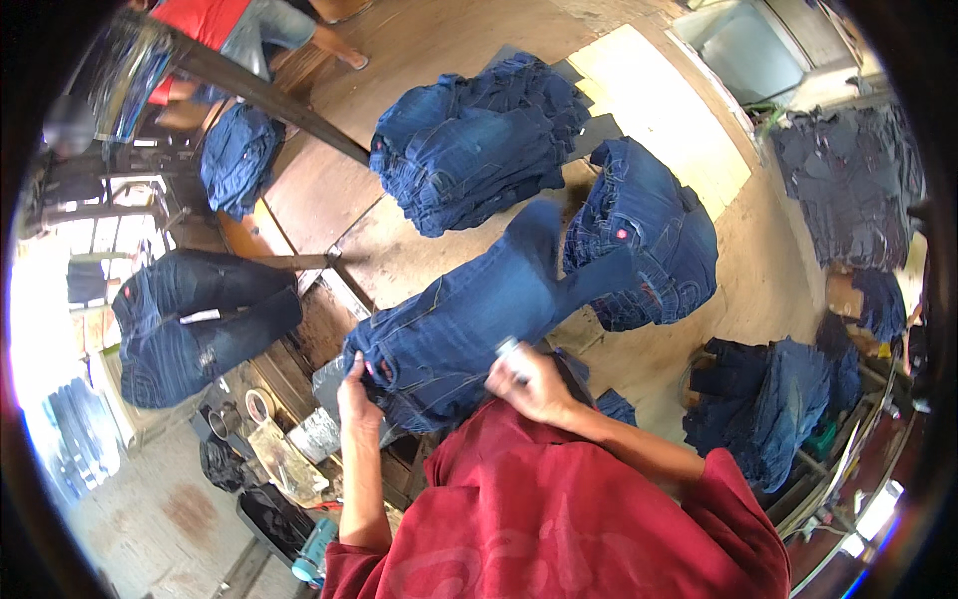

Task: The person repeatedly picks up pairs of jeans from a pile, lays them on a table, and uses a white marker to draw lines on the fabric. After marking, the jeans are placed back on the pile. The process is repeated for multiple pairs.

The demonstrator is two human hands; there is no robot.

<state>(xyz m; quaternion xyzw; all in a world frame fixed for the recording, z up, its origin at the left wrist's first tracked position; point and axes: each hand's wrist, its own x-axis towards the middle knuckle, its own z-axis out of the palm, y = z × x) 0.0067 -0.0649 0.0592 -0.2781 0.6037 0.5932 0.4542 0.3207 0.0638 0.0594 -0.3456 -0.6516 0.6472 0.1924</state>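
A pair of blue jeans (459,314) stretches out in front of me, its waistband towards me and its legs pointing away to the upper right. My left hand (357,401) is closed on the waistband at the near left corner. Closed over the near side of the jeans, my right hand (534,387) grips a small object with a pale grey end (511,349); its kind cannot be made out. The far leg ends look smeared by motion. They overlap a pile of folded jeans (649,235) at the right.
A big jeans pile (479,140) lies on the table ahead, with a smaller one (239,158) beyond a wooden post (269,100). Dark jeans (205,324) lie at the left, near tape rolls (259,404). More denim (763,404) hangs right. Another person (235,30) is at the far left.
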